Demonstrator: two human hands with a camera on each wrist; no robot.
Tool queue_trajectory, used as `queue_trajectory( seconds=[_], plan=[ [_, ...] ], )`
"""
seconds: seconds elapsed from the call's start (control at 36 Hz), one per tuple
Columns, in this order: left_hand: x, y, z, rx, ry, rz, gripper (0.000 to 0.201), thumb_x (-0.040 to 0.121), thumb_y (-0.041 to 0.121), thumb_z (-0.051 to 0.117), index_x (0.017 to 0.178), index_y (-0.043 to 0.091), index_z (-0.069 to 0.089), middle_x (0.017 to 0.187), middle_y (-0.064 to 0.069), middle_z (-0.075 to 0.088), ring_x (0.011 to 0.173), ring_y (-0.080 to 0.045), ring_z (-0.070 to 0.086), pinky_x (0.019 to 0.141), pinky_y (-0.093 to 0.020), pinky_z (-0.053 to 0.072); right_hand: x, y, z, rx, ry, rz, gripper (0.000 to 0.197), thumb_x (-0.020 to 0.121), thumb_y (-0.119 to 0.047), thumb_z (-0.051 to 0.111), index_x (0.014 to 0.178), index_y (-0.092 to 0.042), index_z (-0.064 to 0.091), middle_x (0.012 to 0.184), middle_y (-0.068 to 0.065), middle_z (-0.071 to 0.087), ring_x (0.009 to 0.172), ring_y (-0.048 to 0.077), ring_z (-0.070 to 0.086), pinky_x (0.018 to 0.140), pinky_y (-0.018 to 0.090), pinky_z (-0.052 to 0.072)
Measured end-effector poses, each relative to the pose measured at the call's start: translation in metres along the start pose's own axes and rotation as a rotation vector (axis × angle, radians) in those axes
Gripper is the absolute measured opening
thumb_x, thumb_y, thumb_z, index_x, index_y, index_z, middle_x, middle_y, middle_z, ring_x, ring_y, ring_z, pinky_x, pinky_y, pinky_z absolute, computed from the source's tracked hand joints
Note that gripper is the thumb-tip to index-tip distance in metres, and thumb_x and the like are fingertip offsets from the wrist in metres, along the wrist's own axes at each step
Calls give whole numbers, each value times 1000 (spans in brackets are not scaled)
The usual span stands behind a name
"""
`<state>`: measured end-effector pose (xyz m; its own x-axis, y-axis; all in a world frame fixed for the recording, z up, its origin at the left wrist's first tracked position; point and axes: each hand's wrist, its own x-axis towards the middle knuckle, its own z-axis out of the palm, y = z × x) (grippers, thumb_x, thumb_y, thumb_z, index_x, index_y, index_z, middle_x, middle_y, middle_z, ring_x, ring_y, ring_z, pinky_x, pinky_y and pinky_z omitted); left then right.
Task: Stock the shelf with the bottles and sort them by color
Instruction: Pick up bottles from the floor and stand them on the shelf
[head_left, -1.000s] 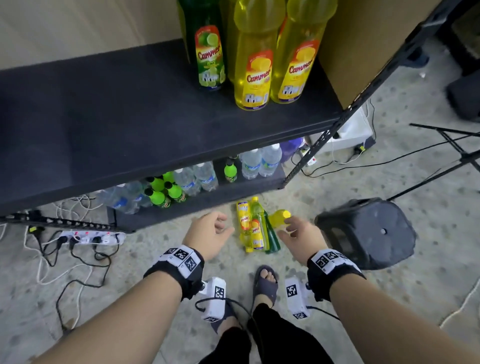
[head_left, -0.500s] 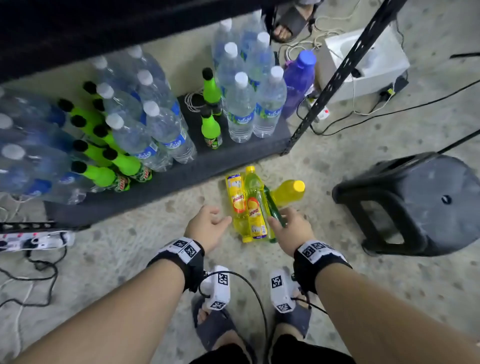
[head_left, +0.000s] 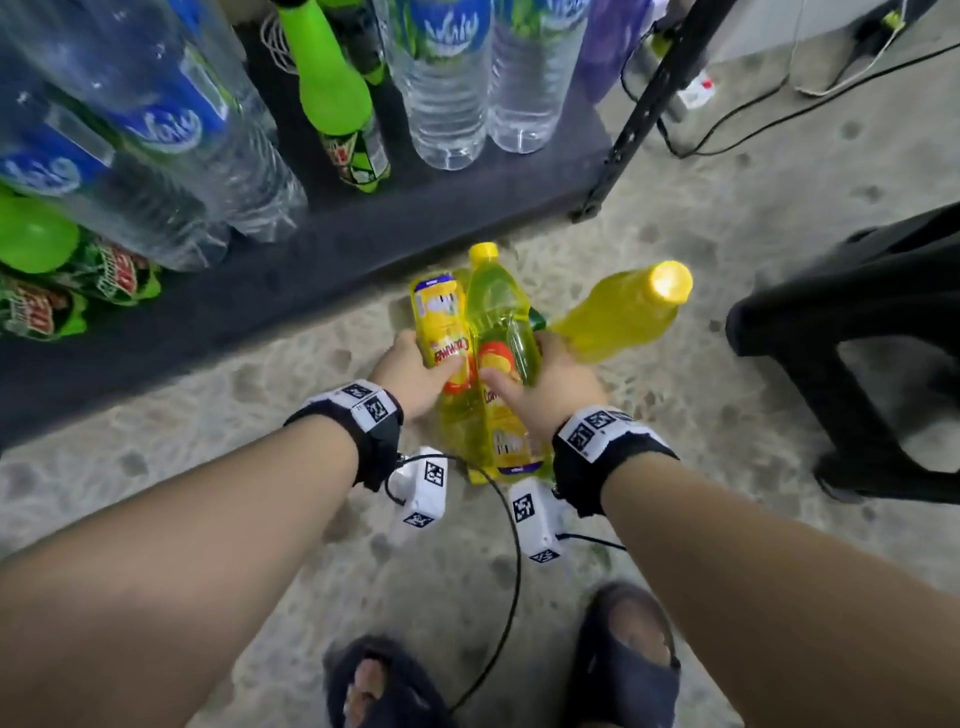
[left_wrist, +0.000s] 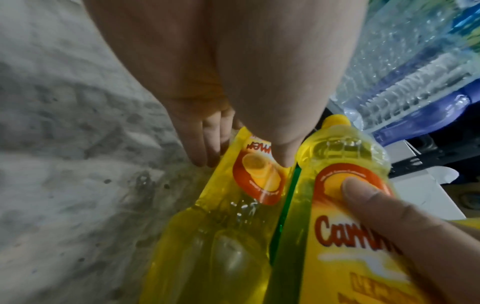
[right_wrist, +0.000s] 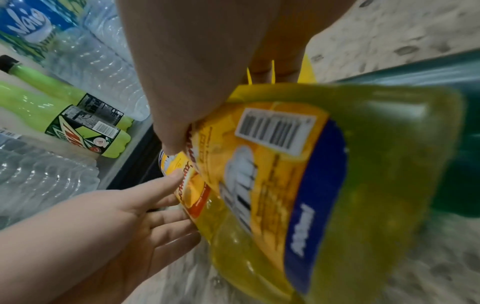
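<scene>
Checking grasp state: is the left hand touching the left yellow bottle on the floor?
Touching. In the left wrist view the left hand has its thumb tip pressed on the left yellow bottle.

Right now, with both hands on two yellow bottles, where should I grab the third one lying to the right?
Probably grip the third yellow bottle round its wide body, from above on the stool side. It lies sideways, cap toward the stool; its base end is crowded by the right hand gripping the middle yellow bottle, while the left hand holds the left yellow bottle.
</scene>
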<state>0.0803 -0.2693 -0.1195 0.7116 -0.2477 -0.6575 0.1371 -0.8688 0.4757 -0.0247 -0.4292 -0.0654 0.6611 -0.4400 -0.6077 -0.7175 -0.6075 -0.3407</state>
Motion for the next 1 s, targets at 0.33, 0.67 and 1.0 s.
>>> queue_trajectory(
  seconds=[0.33, 0.67, 1.0],
  plan=[
    [24, -3, -1, -115, -144, -52, 36, 73, 46, 84, 100, 24, 77, 91, 2, 78, 81, -15, 73, 79, -31, 58, 15, -5, 7, -103, -26, -97, 76, 88, -65, 61, 138, -11, 42, 132, 8, 52, 118, 26, 55, 94, 37, 47],
    [-32, -19, -33, -271, -60, -128, 38, 71, 43, 88, 101, 23, 75, 92, 5, 76, 79, -12, 70, 79, -30, 55, -14, -2, -2, 2, -14, -95, 68, 87, -58, 70, 127, -7, 49, 119, 11, 58, 105, 29, 61, 80, 37, 52],
    [-161, 19, -125, -463, 36, -145, 54, 60, 48, 92, 102, 21, 72, 95, 5, 77, 83, -13, 73, 75, -35, 61, -112, -34, -91, 145, -11, -162, 62, 80, -54, 77, 122, -14, 55, 116, 6, 54, 104, 26, 57, 87, 38, 49]
  ],
)
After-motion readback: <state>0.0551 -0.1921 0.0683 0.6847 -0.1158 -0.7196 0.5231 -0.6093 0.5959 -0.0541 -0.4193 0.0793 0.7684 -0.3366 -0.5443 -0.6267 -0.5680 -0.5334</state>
